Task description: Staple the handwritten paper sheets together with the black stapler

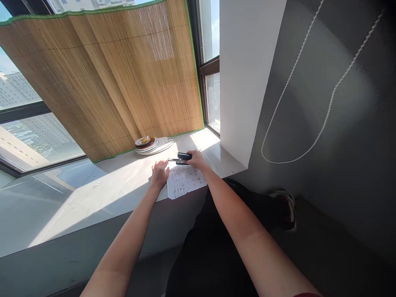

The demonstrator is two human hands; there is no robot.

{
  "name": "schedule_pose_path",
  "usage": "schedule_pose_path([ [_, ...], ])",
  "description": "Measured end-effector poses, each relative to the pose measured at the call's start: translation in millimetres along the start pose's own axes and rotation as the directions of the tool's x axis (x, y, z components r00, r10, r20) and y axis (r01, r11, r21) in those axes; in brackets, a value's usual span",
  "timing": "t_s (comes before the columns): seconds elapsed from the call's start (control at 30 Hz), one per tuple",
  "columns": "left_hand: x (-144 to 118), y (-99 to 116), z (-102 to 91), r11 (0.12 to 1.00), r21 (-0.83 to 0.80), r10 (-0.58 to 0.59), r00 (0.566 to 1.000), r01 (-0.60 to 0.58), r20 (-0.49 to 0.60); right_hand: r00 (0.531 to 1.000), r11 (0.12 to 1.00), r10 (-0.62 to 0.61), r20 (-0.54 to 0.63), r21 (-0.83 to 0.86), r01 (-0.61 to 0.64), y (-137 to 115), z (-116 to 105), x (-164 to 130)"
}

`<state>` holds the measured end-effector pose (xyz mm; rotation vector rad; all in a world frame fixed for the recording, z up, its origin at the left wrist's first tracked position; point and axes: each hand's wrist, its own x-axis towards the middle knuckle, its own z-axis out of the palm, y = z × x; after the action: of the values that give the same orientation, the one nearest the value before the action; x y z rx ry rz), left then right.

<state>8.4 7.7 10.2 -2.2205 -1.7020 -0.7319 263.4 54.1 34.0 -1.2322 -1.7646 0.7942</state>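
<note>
Bamboo blind (117,78): I see it filling the upper left of the frame, thin straw-coloured slats with a green edge, sagging in soft folds; its top is cut off by the frame edge.
Window glass (27,136): left of the blind, buildings outside look washed out and hard to read.
Grey wall (340,123): right half of the frame, smooth and matt, with a white bead cord (297,111) hanging in a loop; its upper ends leave the frame.
Window sill (93,194): a pale, smooth ledge running from lower left to centre, half in sun, half in shadow.
Dark trousers (216,247): bottom centre, black cloth; a shoe (286,206) shows at centre right, partly hidden by the leg.
Stack of plates (151,145): round and shallow, at the foot of the blind just above centre; something brown and yellow lies on top, too small for me to name.
Sheet of paper (185,181): white, printed with small dark marks I cannot read, lying at the sill's front edge in the centre, its near edge overhanging slightly.
Left hand (159,173): flat and spread, fingers pressing the sill at the paper's left edge.
Right hand (198,161): closed over the black stapler (183,157), which sits at the paper's far edge; my fingers hide its rear part, so I cannot tell how far it bites the sheet.
</note>
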Motion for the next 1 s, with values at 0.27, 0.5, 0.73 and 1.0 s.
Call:
schedule_pose_path([
  [0.27, -1, 5, -2.4, 0.995, 0.029, 0.094, 0.995, -0.095, 0.046, 0.999, 0.997, -0.031, 0.008, -0.068, 0.031, 4, 4, 5],
  [0.5, -1, 5, -0.9, 0.990, -0.040, 0.135, 0.990, -0.133, 0.041, 0.999, 0.997, -0.054, 0.004, -0.046, 0.054, 4, 8, 5],
  [0.73, -3, 6, -6.3, 0.978, -0.157, 0.139, 0.990, -0.138, 0.000, 1.000, 0.999, -0.028, 0.006, 0.043, 0.028, 3, 7, 4],
  [1.0, -3, 4, -16.3, 0.893, -0.419, 0.159, 0.986, -0.165, -0.050, 0.999, 0.989, -0.011, 0.032, 0.147, 0.006, -6, 0, -2],
])
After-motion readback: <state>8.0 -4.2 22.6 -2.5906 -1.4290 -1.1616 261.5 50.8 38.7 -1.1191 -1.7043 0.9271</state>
